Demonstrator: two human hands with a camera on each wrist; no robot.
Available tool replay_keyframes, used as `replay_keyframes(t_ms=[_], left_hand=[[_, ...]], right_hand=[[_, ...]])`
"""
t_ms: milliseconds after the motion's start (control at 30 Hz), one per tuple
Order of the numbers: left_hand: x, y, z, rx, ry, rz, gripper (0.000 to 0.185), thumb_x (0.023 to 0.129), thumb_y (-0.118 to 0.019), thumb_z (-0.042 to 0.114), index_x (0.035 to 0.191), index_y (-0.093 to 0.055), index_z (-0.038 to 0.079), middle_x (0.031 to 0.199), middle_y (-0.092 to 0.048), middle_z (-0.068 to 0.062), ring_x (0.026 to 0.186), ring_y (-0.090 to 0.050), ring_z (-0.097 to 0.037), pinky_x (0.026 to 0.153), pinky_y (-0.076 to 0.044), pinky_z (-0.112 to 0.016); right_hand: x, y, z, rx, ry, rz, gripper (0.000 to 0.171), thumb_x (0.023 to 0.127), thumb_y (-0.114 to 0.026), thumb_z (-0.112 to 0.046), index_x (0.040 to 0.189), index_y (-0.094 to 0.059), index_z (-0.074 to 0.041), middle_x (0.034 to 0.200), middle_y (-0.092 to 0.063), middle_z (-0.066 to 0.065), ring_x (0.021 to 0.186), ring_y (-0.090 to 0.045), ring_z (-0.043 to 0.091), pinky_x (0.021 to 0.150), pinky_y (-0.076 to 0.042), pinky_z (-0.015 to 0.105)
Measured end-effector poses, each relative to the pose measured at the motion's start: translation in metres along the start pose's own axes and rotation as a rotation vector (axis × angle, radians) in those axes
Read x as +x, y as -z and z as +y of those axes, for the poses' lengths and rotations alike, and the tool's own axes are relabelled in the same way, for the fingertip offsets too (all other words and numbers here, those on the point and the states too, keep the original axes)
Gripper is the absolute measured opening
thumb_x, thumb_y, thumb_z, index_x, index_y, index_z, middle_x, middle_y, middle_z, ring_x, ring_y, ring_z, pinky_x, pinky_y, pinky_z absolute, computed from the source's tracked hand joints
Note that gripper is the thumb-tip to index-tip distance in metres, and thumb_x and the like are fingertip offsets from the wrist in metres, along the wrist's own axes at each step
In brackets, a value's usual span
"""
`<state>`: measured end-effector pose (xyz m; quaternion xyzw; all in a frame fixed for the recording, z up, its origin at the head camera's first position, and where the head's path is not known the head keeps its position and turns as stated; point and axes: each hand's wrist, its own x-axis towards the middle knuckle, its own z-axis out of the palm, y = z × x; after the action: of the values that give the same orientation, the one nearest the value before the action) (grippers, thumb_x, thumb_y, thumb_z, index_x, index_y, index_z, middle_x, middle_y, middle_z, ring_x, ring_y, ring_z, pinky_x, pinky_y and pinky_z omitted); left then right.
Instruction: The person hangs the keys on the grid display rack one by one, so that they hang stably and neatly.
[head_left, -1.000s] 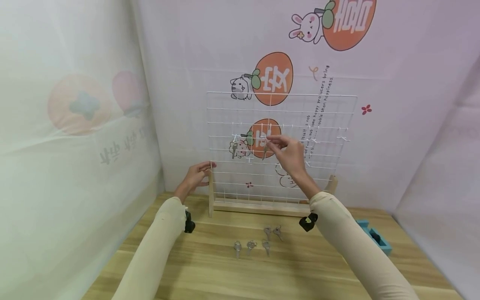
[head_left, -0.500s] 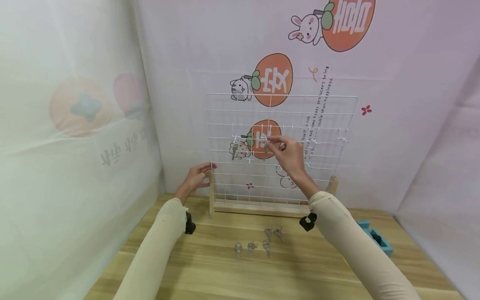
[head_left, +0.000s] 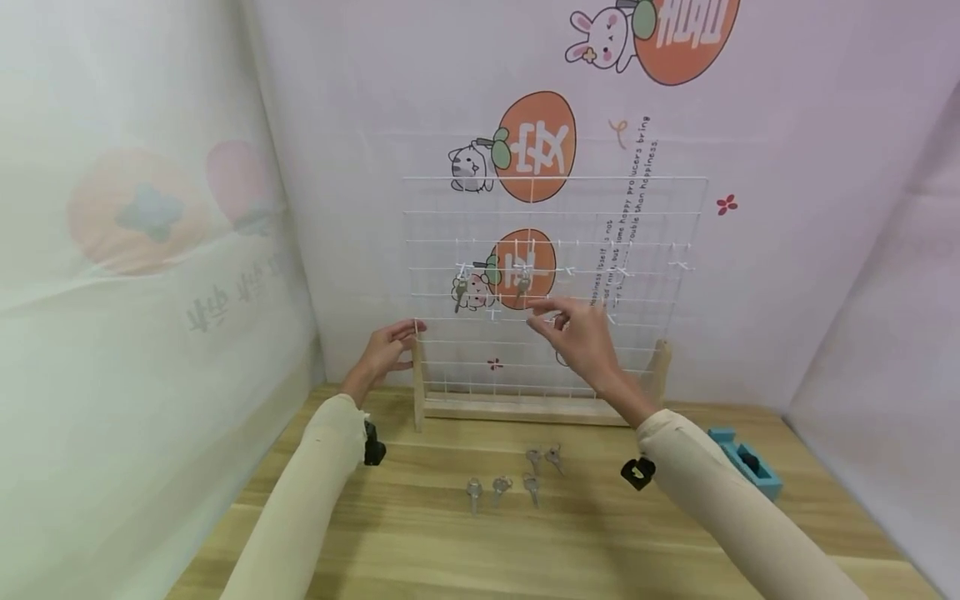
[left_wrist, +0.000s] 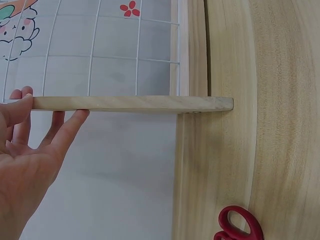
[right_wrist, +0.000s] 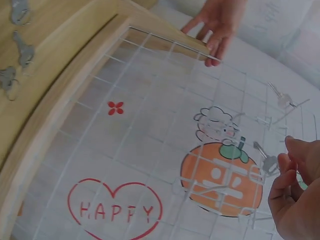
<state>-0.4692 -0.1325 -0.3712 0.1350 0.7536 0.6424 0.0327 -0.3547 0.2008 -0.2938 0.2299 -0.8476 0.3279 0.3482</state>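
Note:
My left hand [head_left: 386,352] pinches the left wooden post [left_wrist: 130,103] of a white wire grid rack [head_left: 555,177], thumb on one side and fingertips on the other. Two silver keys hang from white hooks on the grid: a left key [head_left: 461,295] and a right key [head_left: 522,287]. Just below and to the right of the latter is my right hand [head_left: 581,340], holding nothing, its thumb and index finger slightly parted. The right wrist view shows those fingertips beside the hanging key [right_wrist: 270,164].
Several loose keys [head_left: 501,487] lie on the wooden table [head_left: 420,533] before the rack. More white hooks [head_left: 621,272] sit on the grid. A teal holder [head_left: 761,477] stands at the right, red-handled scissors [left_wrist: 245,220] near the left post. Behind hangs a printed cloth [head_left: 750,317].
My right hand has let go of the right key, which now hangs from its hook, and has moved down and slightly right. The left hand stays on the post.

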Motion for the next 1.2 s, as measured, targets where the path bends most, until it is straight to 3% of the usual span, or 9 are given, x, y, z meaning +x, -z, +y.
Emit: replay_keyframes(t_ms=[267, 500, 700, 900, 1200], left_hand=[[0.001, 0.001, -0.002, -0.012, 0.003, 0.002, 0.042, 0.110, -0.048, 0.005, 0.152, -0.051, 0.004, 0.161, -0.045, -0.013, 0.149, -0.040, -0.035, 0.108, -0.048, -0.062], [0.002, 0.002, -0.003, -0.012, 0.001, 0.011, 0.042, 0.110, -0.048, 0.005, 0.151, -0.052, 0.005, 0.161, -0.045, -0.012, 0.149, -0.039, -0.033, 0.108, -0.049, -0.061], [0.002, 0.001, -0.002, -0.016, -0.007, 0.005, 0.042, 0.109, -0.049, 0.005, 0.151, -0.052, 0.005, 0.161, -0.045, -0.012, 0.149, -0.039, -0.034, 0.109, -0.047, -0.062], [0.000, 0.000, -0.001, -0.016, -0.006, -0.002, 0.042, 0.109, -0.048, 0.005, 0.151, -0.053, 0.006, 0.161, -0.044, -0.014, 0.148, -0.040, -0.037, 0.110, -0.045, -0.064], [0.000, 0.001, -0.001, -0.019, 0.000, 0.011, 0.041, 0.110, -0.049, 0.006, 0.151, -0.053, 0.006, 0.159, -0.047, -0.012, 0.148, -0.041, -0.035, 0.109, -0.045, -0.064]], right_hand=[[-0.038, -0.014, 0.016, -0.074, -0.013, -0.143, 0.020, 0.094, -0.080, -0.018, 0.114, -0.080, -0.012, 0.102, -0.079, 0.003, 0.057, -0.052, 0.012, 0.044, -0.038, 0.025], [-0.067, -0.029, 0.040, -0.096, -0.057, -0.230, 0.017, 0.094, -0.080, -0.016, 0.110, -0.081, -0.011, 0.098, -0.079, 0.002, 0.062, -0.058, 0.008, 0.045, -0.042, 0.023], [-0.090, -0.041, 0.065, -0.103, -0.088, -0.309, 0.010, 0.092, -0.081, -0.012, 0.102, -0.080, -0.010, 0.091, -0.078, -0.001, 0.073, -0.065, 0.009, 0.058, -0.053, 0.023], [-0.112, -0.057, 0.088, -0.108, -0.168, -0.382, 0.013, 0.092, -0.081, -0.010, 0.104, -0.080, -0.010, 0.093, -0.077, -0.002, 0.080, -0.068, 0.010, 0.066, -0.057, 0.027], [-0.133, -0.076, 0.102, -0.086, -0.240, -0.434, 0.014, 0.092, -0.079, -0.007, 0.106, -0.079, -0.006, 0.092, -0.076, -0.002, 0.087, -0.069, 0.014, 0.077, -0.060, 0.036]])
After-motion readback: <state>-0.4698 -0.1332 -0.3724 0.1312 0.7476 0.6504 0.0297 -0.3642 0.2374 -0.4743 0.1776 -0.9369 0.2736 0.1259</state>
